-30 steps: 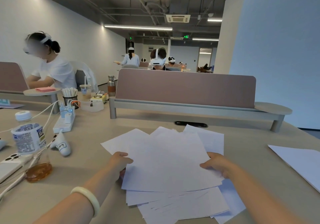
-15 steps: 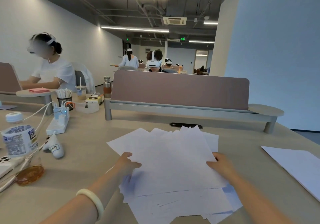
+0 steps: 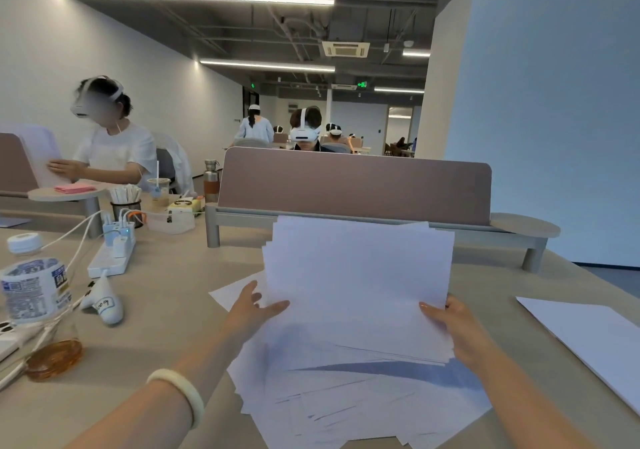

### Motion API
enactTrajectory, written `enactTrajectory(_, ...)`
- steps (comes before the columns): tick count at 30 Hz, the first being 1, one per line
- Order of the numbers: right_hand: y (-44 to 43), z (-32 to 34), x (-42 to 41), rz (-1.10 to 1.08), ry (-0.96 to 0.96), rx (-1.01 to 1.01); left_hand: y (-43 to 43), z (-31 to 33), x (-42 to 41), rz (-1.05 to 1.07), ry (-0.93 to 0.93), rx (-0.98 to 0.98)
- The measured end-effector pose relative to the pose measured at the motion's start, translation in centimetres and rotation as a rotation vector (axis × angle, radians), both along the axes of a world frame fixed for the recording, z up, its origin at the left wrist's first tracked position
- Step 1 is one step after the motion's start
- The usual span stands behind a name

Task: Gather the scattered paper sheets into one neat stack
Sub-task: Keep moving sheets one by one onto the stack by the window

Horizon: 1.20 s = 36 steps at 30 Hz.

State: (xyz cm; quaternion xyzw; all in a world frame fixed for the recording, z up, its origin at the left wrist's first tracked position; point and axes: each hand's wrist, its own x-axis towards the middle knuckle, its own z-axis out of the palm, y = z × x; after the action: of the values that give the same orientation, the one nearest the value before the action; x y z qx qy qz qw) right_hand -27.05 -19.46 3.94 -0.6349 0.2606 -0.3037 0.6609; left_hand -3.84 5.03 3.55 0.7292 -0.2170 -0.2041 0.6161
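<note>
A bundle of white paper sheets (image 3: 356, 282) stands tilted up off the beige table, its edges roughly lined up. My left hand (image 3: 254, 310) grips its left edge and my right hand (image 3: 450, 324) grips its right edge. Under the bundle, more white sheets (image 3: 346, 410) lie fanned out and overlapping near the front edge. One sheet's corner (image 3: 228, 294) pokes out behind my left hand. A separate sheet (image 3: 588, 337) lies flat at the right.
At the left stand a plastic bottle (image 3: 34, 292) with amber liquid, its cap (image 3: 22, 243), a white power strip (image 3: 110, 258) with cables and a small white device (image 3: 104, 304). A pink desk divider (image 3: 356, 185) crosses the back. People sit beyond.
Both hands have lifted the upper sheets from lying flat to standing nearly upright, squared together between them. The lower sheets stayed on the table.
</note>
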Motion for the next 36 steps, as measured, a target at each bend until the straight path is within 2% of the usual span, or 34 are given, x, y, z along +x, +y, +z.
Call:
enactTrajectory(4, 0.2, 0.9, 0.4, 0.083, -0.087, 0.01, 0.0, 2.5, 0.3, 0.025, -0.06, -0.135)
enactTrajectory(9, -0.1, 1.6, 0.7, 0.166, -0.098, -0.109, 0.3, 3.4, -0.2, 0.063, -0.161, -0.304)
enactTrajectory(14, 0.2, 0.5, 1.4, 0.037, -0.068, -0.135, 0.3, 0.2, -0.3, -0.012, -0.082, -0.26)
enactTrajectory(20, 1.2, 0.9, 3.1, -0.112, -0.025, -0.169, -1.2, 0.4, -0.9, 0.027, -0.155, -0.197)
enactTrajectory(24, 1.5, 1.4, 3.5, -0.14, -0.052, -0.141, -1.4, 0.8, -1.3, 0.031, -0.153, -0.233)
enactTrajectory(28, 2.0, -1.0, 3.8, -0.193, -0.021, -0.096, -1.4, -1.2, -1.6, 0.061, -0.108, -0.223)
enactTrajectory(36, 2.0, -0.7, 4.4, -0.239, 0.018, -0.124, -2.0, -1.1, -1.7, 0.085, -0.109, -0.245)
